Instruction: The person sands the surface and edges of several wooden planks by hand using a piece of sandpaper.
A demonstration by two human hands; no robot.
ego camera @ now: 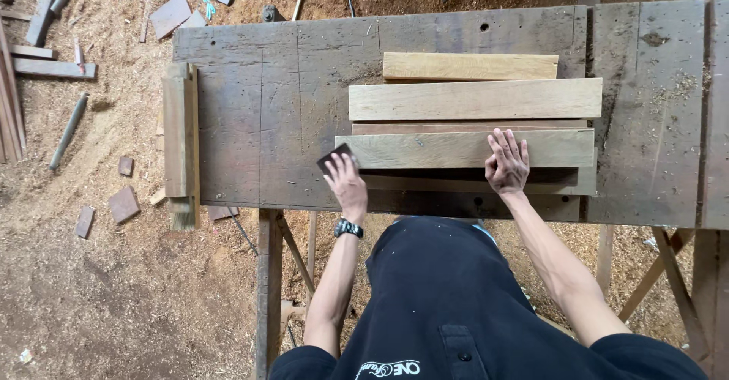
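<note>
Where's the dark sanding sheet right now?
In the head view, the dark sheet lies under the left hand, at the left end of the nearest pale plank on the workbench.

Seen from above, a left hand presses dark sandpaper at nine o'clock of a pale board; the right hand lies flat on it, atop a worn workbench.
</note>
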